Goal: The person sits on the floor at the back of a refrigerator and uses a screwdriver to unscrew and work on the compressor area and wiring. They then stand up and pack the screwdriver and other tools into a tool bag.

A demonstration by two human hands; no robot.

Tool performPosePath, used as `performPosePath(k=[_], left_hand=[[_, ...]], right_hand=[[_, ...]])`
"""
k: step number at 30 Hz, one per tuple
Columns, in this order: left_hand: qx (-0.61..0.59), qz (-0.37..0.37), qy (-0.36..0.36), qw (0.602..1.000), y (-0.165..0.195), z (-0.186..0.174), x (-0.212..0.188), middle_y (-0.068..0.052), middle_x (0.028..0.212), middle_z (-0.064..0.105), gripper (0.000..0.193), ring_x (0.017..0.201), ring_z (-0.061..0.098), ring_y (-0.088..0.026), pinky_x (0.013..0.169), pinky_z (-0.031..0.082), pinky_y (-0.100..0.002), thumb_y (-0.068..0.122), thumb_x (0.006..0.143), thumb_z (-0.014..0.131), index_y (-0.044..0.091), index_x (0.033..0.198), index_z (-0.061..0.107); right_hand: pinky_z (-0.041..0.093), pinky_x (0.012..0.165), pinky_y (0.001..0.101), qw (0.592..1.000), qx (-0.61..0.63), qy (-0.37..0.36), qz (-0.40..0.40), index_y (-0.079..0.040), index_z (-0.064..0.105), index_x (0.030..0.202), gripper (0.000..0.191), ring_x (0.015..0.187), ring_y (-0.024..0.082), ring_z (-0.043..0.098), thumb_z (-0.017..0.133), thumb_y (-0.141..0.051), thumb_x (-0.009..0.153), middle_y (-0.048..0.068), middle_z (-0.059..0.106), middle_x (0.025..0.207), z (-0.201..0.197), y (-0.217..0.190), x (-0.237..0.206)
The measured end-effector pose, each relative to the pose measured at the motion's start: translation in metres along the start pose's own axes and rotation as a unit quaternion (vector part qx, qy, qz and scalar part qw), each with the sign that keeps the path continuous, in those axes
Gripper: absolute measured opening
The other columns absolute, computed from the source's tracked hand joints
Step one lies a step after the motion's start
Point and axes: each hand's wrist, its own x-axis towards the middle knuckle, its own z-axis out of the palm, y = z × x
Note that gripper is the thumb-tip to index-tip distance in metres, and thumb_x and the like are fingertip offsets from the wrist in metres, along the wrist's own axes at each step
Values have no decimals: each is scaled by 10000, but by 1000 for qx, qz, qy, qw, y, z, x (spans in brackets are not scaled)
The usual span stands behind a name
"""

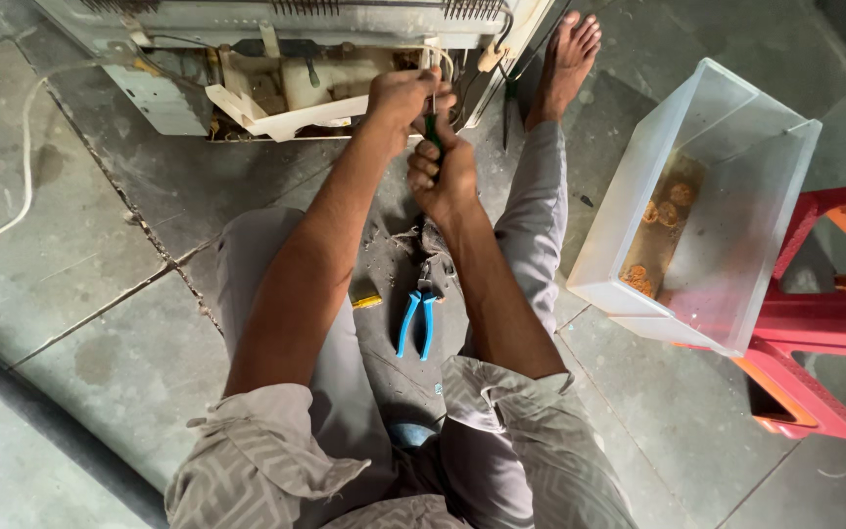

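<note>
We see a green-handled tool [434, 132] showing between our two hands, dark green against the off-white, yellowed casing of the appliance [286, 93] above it. Just below that tool, the pliers [416, 321] on the floor have bright blue handles and a dull grey metal head. Left of the pliers lies a small yellow piece [365, 300]. Our trousers [340, 392] either side of the pliers are plain grey, and our shirt [501, 431] is beige-grey with a pale geometric maze pattern. Right of the pliers, the plastic bin [736, 225] is clear and frosted with orange-brown rust stains inside. Beyond it the stool [824, 323] is red. The floor [80, 294] is mottled grey with darker stains.
</note>
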Motion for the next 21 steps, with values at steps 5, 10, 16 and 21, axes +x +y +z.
performPosePath(k=[5, 10, 16, 21], left_hand=[[-17, 4, -48, 999, -4, -5, 8, -137, 1018, 779, 227, 879, 804, -235, 705, 662, -329, 104, 973, 675, -67, 1120, 693], [22, 8, 7, 1000, -12, 3, 13, -94, 870, 784, 180, 771, 778, -198, 557, 540, -277, 102, 931, 691, -33, 1035, 746], [148, 178, 28, 972, -8, -22, 11, -19, 761, 635, 169, 640, 521, -84, 553, 427, -275, 74, 886, 702, -10, 978, 816], [389, 210, 41, 896, 18, -52, -7, -125, 864, 744, 222, 773, 690, -211, 706, 539, -382, 239, 840, 763, 54, 956, 799]], right_hand=[[261, 377, 273, 995, -57, 54, -55, -90, 615, 970, 277, 445, 85, 383, 644, -362, 1018, -43, 453, 606, 6, 3, 1], [276, 352, 294, 927, -260, 199, -185, -89, 604, 938, 297, 418, 97, 392, 654, -380, 970, -28, 486, 588, 23, 20, -3], [270, 344, 282, 982, 186, -44, 7, -45, 673, 915, 295, 406, 103, 397, 667, -329, 992, -17, 495, 568, 0, 7, 8], [391, 479, 249, 864, -325, 192, -334, -75, 653, 888, 261, 569, 80, 503, 747, -292, 1000, 10, 610, 691, -13, 14, 17]])
